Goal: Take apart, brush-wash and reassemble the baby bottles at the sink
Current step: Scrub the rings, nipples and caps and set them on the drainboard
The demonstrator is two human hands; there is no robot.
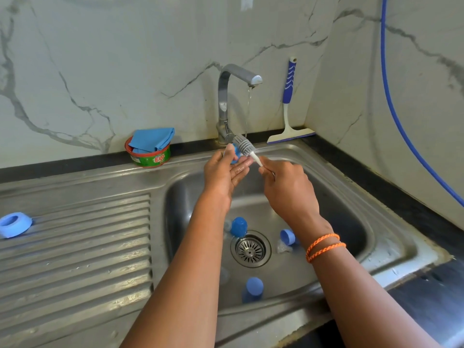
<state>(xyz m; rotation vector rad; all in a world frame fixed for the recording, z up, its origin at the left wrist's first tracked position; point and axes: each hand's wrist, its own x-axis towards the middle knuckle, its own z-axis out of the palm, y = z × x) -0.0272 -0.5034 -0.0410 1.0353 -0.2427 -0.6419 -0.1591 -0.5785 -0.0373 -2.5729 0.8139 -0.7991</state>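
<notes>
Below both hands: steel sink (391,247), three blue caps (239,226) around drain. Right hand (288,189): fingers curled, pinching white handle of grey bottle brush (244,144). Left hand (222,172): half open, cradling small blue bottle part (235,156), touching brush bristles, beside tap water stream. Far left of hands: blue ring (13,224) on drainboard.

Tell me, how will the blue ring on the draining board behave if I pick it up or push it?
The blue ring looks like thin plastic, so probably light and stiff. It lies slightly tilted on the ribbed draining board, so a push would likely make it slide or rock along the grooves.
</notes>
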